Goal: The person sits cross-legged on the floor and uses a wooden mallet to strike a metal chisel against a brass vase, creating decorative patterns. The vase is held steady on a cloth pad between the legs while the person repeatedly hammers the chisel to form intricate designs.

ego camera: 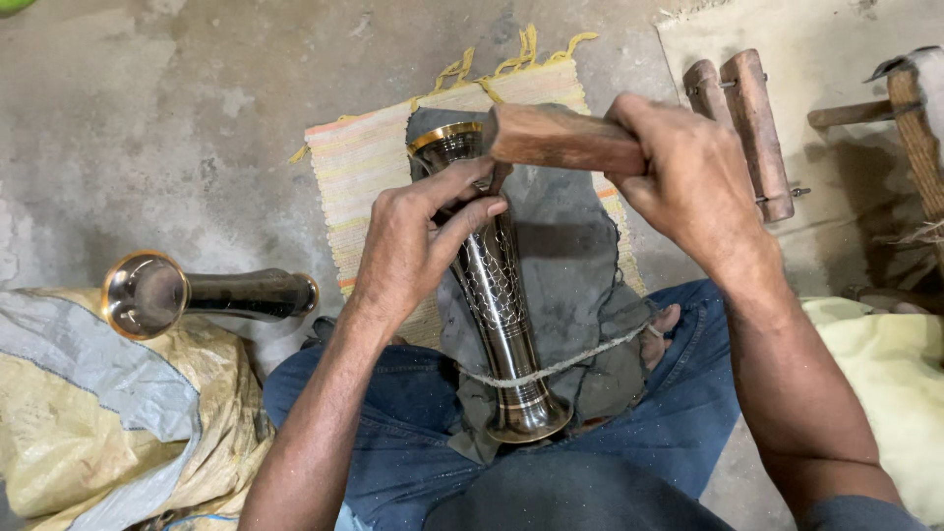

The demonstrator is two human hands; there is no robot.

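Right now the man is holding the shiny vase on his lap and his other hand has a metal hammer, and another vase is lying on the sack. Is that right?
Not quite. In the head view the right hand holds a wooden block, not a metal hammer. The left hand does hold the shiny vase on the lap, and another vase does lie on the sack.

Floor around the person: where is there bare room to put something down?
Bare concrete floor lies left of the striped mat, above the second vase. Crowded: the lap, where left hand steadies the engraved vase and right hand grips the wooden mallet.
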